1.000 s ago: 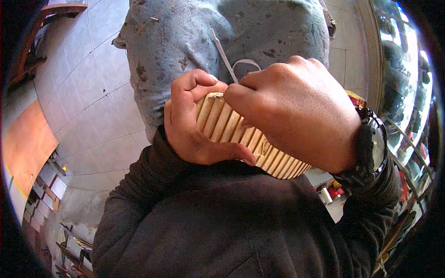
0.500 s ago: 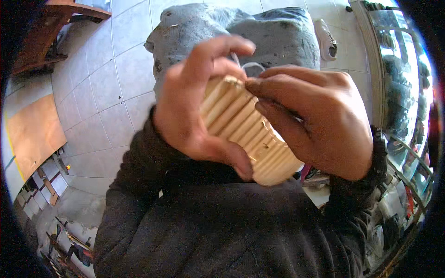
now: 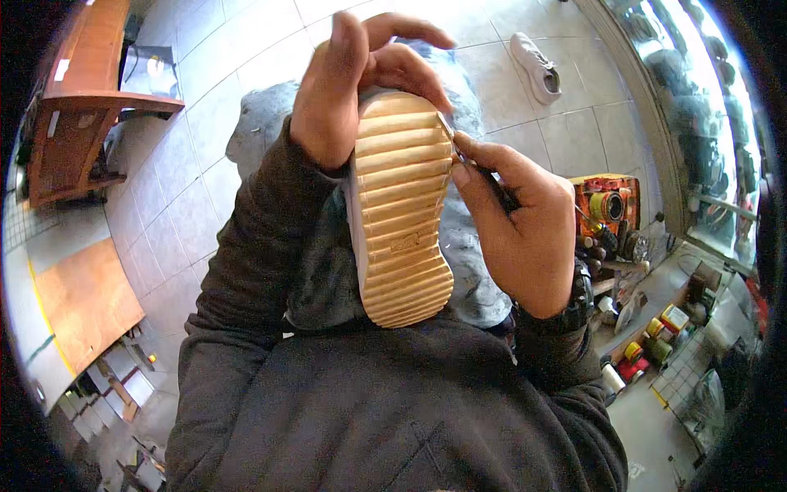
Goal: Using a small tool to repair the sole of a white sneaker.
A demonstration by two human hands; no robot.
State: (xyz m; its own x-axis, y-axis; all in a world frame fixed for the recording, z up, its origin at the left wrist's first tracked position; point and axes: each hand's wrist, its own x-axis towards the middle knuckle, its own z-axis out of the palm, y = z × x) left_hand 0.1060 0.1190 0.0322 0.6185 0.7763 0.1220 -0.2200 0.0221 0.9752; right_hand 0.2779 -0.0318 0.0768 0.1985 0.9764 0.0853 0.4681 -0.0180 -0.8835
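Observation:
A shoe (image 3: 402, 213) is held sole up over my lap, its cream sole ridged crosswise and its heel end towards me. My left hand (image 3: 344, 90) is closed around the far end, the wrist along the left side and the fingers curled over the toe. In my right hand (image 3: 525, 221) is a thin awl-like tool, pinched between thumb and fingers. Its slim metal tip (image 3: 445, 125) touches the sole's right edge near the toe. Most of its dark handle is hidden in the palm. The shoe's upper is largely out of sight beneath the sole.
A grey cloth (image 3: 320, 279) covers my lap. On the tiled floor ahead lies another pale shoe (image 3: 537, 70). To the right are an orange box (image 3: 611, 201) and several thread spools (image 3: 656, 336), beside a glass cabinet (image 3: 680, 107). Brown wooden furniture (image 3: 82, 123) stands at left.
The shoe has turned from a slant to nearly straight, sole facing up. My left hand has shifted up around its toe, and my right hand has moved slightly left and down.

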